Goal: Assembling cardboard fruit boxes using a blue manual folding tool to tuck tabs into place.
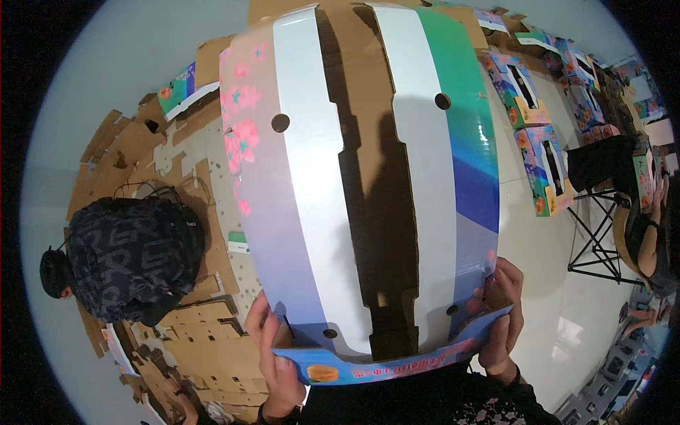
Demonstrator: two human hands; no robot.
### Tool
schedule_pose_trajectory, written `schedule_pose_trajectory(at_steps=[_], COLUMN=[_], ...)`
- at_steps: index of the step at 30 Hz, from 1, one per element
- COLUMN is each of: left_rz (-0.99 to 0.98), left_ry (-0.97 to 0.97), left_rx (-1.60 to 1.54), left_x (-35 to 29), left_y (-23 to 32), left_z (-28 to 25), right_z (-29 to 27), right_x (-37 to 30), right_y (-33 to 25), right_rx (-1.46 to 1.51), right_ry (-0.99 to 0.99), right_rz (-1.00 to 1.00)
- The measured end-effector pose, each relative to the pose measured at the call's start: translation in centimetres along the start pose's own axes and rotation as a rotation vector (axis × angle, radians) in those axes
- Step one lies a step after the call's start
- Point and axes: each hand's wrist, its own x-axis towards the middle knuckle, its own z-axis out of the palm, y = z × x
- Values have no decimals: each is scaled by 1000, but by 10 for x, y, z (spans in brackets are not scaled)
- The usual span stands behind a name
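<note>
A large printed cardboard box (304, 184) fills the middle of the view, close to me. Its top flaps carry pink flowers on the left and green and blue on the right, with white strips along their inner edges. Between the flaps runs a long notched gap (386, 227) showing brown cardboard inside. My left hand (280, 368) grips the near left corner, thumb against the near wall. At the near right corner, my right hand (504, 329) has its fingers wrapped around the edge. Round holes pierce both flaps.
Left of the box sits a dark patterned backpack (134, 255) among flat cardboard sheets (205, 347). Similar printed boxes (544, 170) stand on the floor at the right, beside a black folding stand (602, 237). Another person's arm (648, 248) shows at the far right.
</note>
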Motion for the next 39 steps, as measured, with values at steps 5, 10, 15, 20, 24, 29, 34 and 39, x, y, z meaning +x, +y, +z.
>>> schedule_pose_trajectory(at_steps=[5,10,15,20,24,29,34,39], left_rz=[-144,-89,84,194,272,598,277,350], left_ry=[249,131,55,-230,-145,193,-162,144], left_rx=[-201,-184,-64,-8,325,318,435,551], left_x=[18,26,27,24,45,115,135,101], left_y=[0,2,-7,0,39,97,117,89], left_z=[15,11,-1,-7,-26,-55,-49,-43], right_z=[11,6,-7,-36,-74,-98,-88,-86], right_x=[18,27,33,47,59,79,87,81], right_y=[0,-11,-15,-24,-55,-89,-82,-74], right_rx=[172,149,245,286,99,64,-36,-71], right_ry=[41,-7,-167,-82,-112,-545,-871,-862], right_rz=[188,388,432,212,-78,-175,-316,-302])
